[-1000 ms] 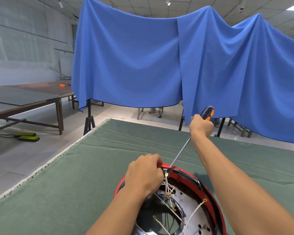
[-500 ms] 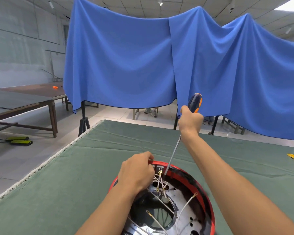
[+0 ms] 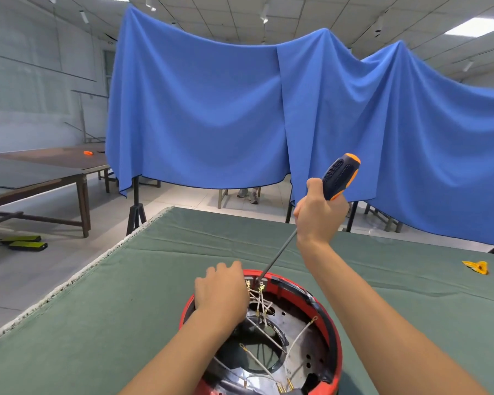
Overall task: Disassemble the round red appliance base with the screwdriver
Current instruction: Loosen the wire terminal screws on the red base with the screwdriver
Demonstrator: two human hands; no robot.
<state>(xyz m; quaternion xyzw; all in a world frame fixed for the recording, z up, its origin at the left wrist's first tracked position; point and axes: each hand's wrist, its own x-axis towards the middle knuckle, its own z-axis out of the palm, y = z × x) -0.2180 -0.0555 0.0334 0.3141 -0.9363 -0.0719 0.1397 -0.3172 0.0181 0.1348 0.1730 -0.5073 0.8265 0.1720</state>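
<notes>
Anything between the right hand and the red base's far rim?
Head view: only the screwdriver's thin metal shaft, running from the right hand down to the round red appliance base, over green table cloth.

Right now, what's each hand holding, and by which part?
Right hand grips the screwdriver low on its handle. Left hand grips the red appliance base at its far rim.

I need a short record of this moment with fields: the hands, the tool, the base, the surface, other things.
left hand: grips the far rim of the red base
right hand: grips the screwdriver handle, raised
tool tip: at the far inner rim, beside the wire terminals
base interior: open, white wires exposed
surface: green cloth
other: yellow scrap on the cloth at right
</notes>
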